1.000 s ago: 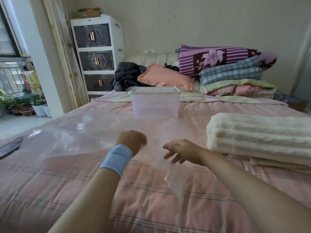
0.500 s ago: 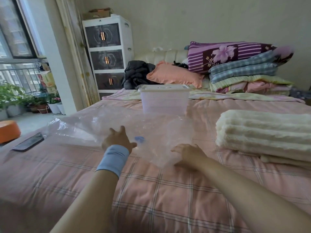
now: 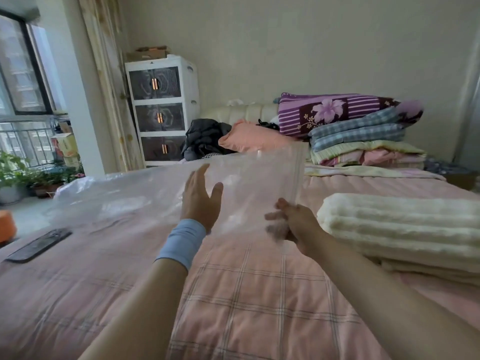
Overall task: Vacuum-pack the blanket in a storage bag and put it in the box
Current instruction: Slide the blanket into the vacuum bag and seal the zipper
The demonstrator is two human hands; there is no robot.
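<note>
The clear storage bag (image 3: 135, 201) shows nothing inside. Its zip edge stands lifted, pinched in the right hand (image 3: 293, 224), whose fingers are blurred. The left hand (image 3: 201, 201), fingers straight and spread, lies against the film; I cannot tell whether it is inside the mouth. The folded cream blanket (image 3: 400, 229) rests on the bed (image 3: 259, 307) just right of the gripping hand, with bare cover in front. Whatever stands behind the raised film is too hazy to make out.

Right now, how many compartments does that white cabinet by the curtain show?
3, stacked in the white cabinet: top compartment, middle compartment, bottom compartment. The bed may hide a lower one.
</note>
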